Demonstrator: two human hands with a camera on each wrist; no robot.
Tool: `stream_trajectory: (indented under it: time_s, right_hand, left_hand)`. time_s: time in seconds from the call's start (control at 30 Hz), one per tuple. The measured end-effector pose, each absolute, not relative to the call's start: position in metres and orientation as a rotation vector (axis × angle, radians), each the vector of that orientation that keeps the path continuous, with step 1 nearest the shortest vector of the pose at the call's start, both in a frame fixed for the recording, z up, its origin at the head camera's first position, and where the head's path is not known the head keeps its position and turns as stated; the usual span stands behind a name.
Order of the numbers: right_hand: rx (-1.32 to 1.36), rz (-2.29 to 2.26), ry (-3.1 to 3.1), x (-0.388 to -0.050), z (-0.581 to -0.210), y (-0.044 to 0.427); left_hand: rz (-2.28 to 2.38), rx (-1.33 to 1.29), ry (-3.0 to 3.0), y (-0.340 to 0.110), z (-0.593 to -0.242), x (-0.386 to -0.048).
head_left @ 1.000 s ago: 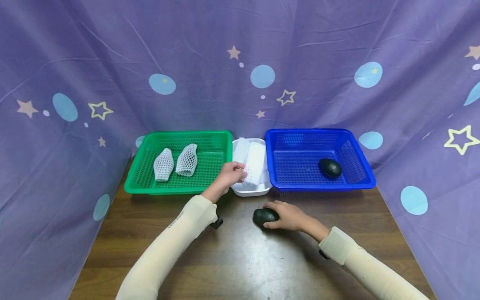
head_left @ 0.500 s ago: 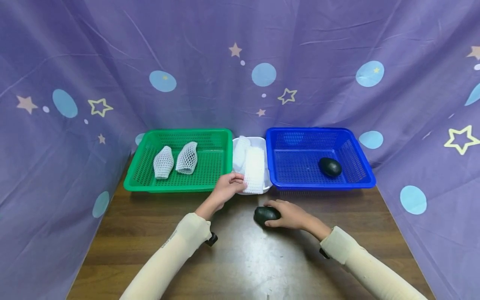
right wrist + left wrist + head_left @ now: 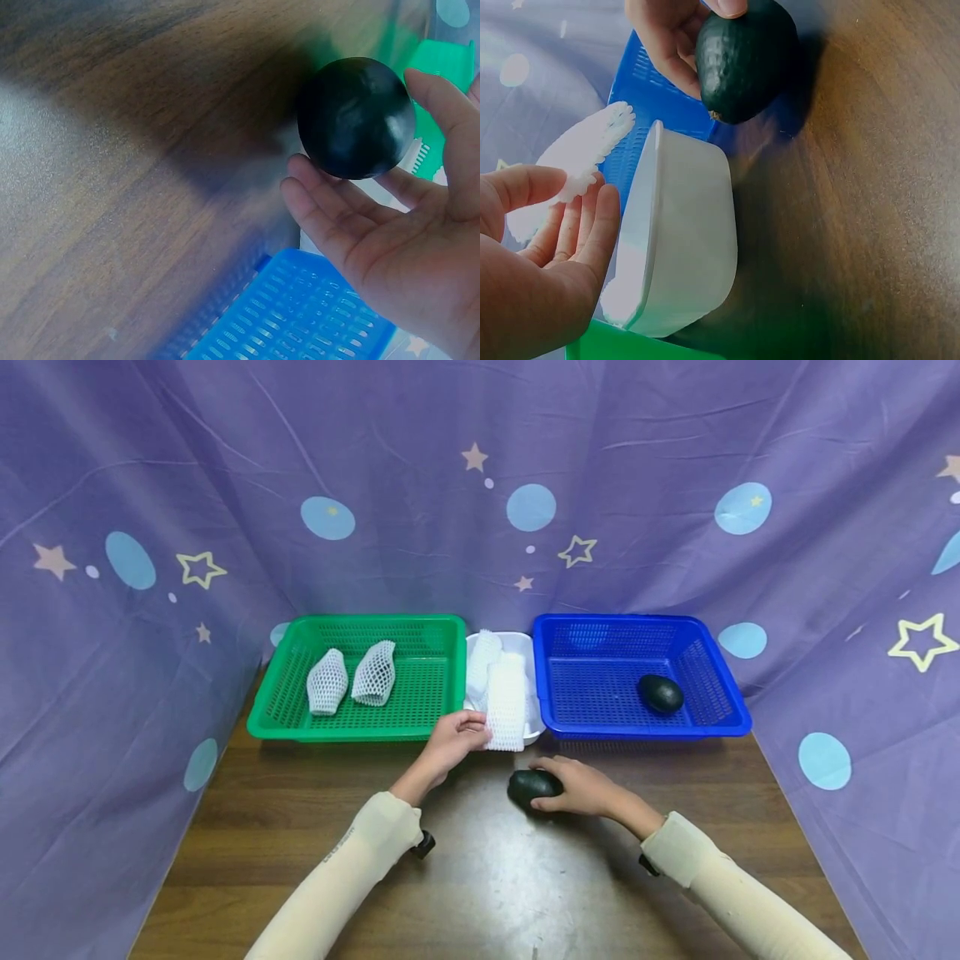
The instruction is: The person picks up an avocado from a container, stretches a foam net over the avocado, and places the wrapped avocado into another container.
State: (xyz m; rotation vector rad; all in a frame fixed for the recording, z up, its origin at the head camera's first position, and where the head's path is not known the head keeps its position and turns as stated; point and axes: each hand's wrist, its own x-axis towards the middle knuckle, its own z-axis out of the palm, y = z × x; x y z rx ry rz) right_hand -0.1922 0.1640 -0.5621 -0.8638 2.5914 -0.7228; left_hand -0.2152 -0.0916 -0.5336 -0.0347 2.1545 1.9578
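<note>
My left hand (image 3: 453, 742) pinches the near end of a white foam net sleeve (image 3: 506, 703) between thumb and fingers. The sleeve lies over the front of a white tray (image 3: 534, 727), which holds other foam net sleeves (image 3: 483, 658). In the left wrist view the pinched sleeve (image 3: 581, 150) sticks up above the fingers. My right hand (image 3: 581, 787) grips a dark green avocado (image 3: 533, 787) just above or on the table in front of the tray; I cannot tell which. In the right wrist view thumb and fingers curl round the avocado (image 3: 356, 118).
At the left, a green basket (image 3: 420, 731) holds two net-covered items (image 3: 327, 683). A blue basket (image 3: 592, 727) at the right holds another avocado (image 3: 660, 694). Both flank the tray on the wooden table (image 3: 480, 877). Behind hangs a purple curtain (image 3: 420, 527).
My left hand has drawn the foam net sleeve toward me, down over the tray's front edge. The right hand and its avocado have hardly moved.
</note>
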Motion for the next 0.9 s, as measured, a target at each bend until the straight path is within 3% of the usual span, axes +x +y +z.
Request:
stream_trajectory:
  time_s: [0.53, 0.9]
  right_hand:
    - [-0.847, -0.728, 2.673, -0.192, -0.554, 0.165]
    - [-1.154, -1.045, 3.045, -0.19, -0.522, 0.147]
  left_hand:
    - [1.991, -0.058, 2.149, -0.088, -0.537, -0.214]
    - [2.097, -0.124, 2.142, -0.08, -0.528, -0.21]
